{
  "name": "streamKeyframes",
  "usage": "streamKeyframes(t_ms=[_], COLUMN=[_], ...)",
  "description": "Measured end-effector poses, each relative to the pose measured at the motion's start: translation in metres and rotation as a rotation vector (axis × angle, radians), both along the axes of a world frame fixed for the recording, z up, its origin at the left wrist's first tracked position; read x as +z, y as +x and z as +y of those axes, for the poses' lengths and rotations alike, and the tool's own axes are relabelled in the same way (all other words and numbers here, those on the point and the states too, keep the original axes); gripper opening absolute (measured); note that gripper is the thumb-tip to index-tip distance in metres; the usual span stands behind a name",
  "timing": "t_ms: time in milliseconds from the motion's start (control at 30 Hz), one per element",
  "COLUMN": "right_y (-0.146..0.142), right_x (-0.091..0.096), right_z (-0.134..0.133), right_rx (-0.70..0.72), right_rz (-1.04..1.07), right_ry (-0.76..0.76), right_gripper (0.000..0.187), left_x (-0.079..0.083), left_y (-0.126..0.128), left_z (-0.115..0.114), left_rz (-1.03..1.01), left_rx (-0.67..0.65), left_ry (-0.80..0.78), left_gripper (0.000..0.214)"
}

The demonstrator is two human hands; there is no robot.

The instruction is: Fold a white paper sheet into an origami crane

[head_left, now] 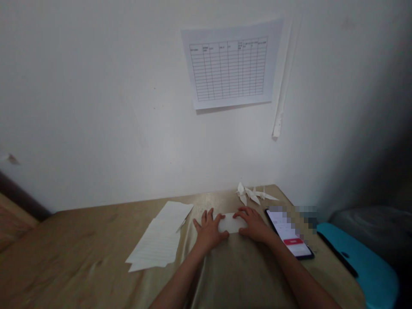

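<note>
Small paper: the small white rectangular piece of paper [230, 224] lies flat on the brownish, sheeny table [96, 244], between my hands.
My left hand [209, 230]: fingers spread wide, thumb and forefinger touching the paper's left side.
My right hand [254, 224]: thumb and forefinger well apart at its right side; whether they pinch it, I cannot tell.
Loose sheets: overlapping white paper sheets [157, 240], left of my left hand.
Folded shapes: pointed white folded-paper figures [252, 195], at the far right.
Phone: a black-edged smartphone [294, 249], screen lit, right of my right hand.
</note>
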State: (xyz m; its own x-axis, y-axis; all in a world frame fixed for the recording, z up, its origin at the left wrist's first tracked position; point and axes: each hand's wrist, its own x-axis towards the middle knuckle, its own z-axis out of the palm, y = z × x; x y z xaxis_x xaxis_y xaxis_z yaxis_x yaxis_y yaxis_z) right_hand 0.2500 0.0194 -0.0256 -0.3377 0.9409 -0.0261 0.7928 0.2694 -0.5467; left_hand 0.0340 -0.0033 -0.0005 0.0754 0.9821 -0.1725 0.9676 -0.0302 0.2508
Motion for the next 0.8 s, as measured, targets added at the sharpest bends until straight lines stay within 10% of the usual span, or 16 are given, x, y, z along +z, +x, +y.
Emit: streamKeyframes(t_ms=[800], right_y=[0.033], right_x=[-0.006], right_z=[0.013], right_rx=[0.221], right_rz=[0.209], right_ry=[-0.039], right_gripper=[0.068], left_x=[0.009], left_y=[-0.048], left_z=[0.010], left_rz=[-0.006], left_rx=[-0.164], left_ry=[-0.066], left_gripper=[0.070])
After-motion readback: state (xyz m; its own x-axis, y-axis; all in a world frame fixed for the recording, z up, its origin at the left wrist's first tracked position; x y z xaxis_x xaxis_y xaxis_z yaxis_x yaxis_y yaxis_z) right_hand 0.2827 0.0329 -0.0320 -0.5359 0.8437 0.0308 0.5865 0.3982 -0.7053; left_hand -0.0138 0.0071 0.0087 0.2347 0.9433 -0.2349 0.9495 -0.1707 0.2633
